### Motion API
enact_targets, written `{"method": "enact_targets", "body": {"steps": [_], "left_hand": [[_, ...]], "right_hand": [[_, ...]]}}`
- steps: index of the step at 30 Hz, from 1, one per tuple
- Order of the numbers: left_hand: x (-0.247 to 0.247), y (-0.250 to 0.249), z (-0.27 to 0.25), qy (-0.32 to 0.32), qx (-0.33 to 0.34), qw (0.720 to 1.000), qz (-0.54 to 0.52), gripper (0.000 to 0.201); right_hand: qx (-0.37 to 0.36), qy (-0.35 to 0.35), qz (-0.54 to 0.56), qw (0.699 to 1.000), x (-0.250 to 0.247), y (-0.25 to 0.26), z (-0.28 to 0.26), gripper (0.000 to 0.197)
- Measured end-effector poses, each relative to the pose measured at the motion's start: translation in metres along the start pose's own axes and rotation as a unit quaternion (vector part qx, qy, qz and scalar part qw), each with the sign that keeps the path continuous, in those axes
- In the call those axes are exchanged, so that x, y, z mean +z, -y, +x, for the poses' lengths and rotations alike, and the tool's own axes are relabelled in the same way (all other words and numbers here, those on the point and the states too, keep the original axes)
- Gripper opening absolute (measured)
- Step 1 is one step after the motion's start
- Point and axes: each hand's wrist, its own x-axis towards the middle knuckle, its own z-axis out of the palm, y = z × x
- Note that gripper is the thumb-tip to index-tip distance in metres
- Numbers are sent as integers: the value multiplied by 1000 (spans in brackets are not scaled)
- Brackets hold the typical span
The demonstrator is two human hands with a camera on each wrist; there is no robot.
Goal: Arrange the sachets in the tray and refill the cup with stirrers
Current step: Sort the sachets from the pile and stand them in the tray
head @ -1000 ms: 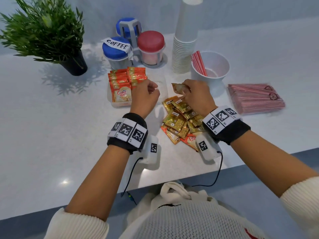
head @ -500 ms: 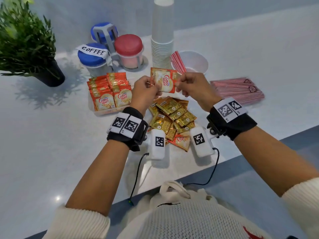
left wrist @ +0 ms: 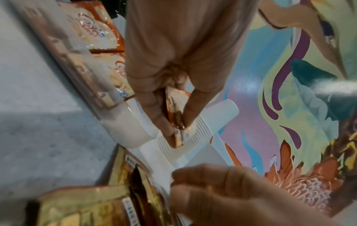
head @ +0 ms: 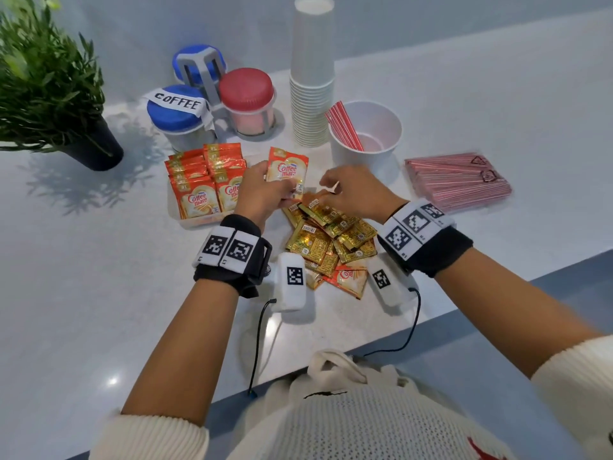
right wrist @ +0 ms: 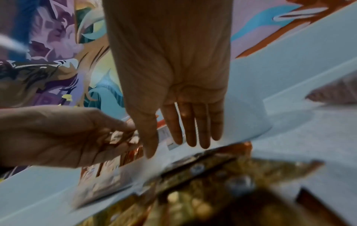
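My left hand [head: 282,194] pinches an orange creamer sachet [head: 287,169] by its lower edge and holds it upright just right of the clear tray [head: 199,222]. In the left wrist view thumb and finger pinch the sachet [left wrist: 178,122]. Two rows of orange sachets [head: 207,180] stand in the tray. My right hand [head: 331,189] hovers with straight fingers [right wrist: 193,130] over the loose pile of gold sachets [head: 328,237] and holds nothing. The white cup [head: 381,151] holds several red stirrers [head: 343,129]. A pack of stirrers [head: 457,184] lies to its right.
A tall stack of paper cups [head: 311,78] stands behind the stirrer cup. Three lidded jars, one labelled COFFEE [head: 177,109], stand at the back. A potted plant [head: 49,88] sits far left. The counter's front edge [head: 431,320] runs close behind the pile.
Both hands held the orange sachet half a second ago. My right hand has let go and dropped to the gold pile; my left hand keeps the sachet alone.
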Motion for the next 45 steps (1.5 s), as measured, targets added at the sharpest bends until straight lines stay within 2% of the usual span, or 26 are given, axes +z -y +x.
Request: {"method": "enact_targets", "body": {"steps": [2,3,7,10,16,20,25,27,29,31,34,36,39,41,43,45], "left_hand": [[-3,0,0,-16,4,999,-28,30],[-4,1,0,-23,8,999,-32,30],[-6,7,-1,-37,16,999,-29,28],[-7,10,-3,-43,15,998,-36,24],[-10,11,-5,-68,20,997,-42,29],[-7,7,-10,-12,-8,999,-50,27],[-1,5,-23,75,-36,993,-83,10],[0,8,-24,83,-35,993,-79,21],[1,9,-24,74,-36,993,-86,31],[1,8,-26,58,-26,993,-103,33],[0,8,-24,17,-2,992,-126,44],[0,9,-22,-4,9,992,-129,52],[-1,10,-21,-25,11,988,-150,57],[-4,9,-20,-38,7,985,-168,59],[-9,9,-19,-42,11,984,-172,58],[-12,8,-19,-38,22,986,-163,50]], "right_hand": [[-12,64,-80,995,10,2,-2,38],[-17,70,-103,992,14,3,-3,39],[-26,39,-126,991,19,9,-6,33],[-26,-7,-98,995,17,6,-5,20],[-72,-69,18,995,0,1,-10,19],[-96,-1,92,991,-19,11,-8,18],[-68,-61,169,981,-24,12,-2,25],[-50,-80,192,977,-21,12,-2,28],[-25,-105,229,967,-15,11,-2,32],[8,-122,312,942,-11,11,-4,36],[56,-91,438,893,-7,11,-8,35],[72,-65,462,881,-3,12,-10,28],[70,-87,474,873,-5,12,-10,17],[55,-99,503,856,-13,10,-9,9],[38,-77,542,836,-21,10,-9,9],[27,-40,542,839,-26,11,-8,14]]}}
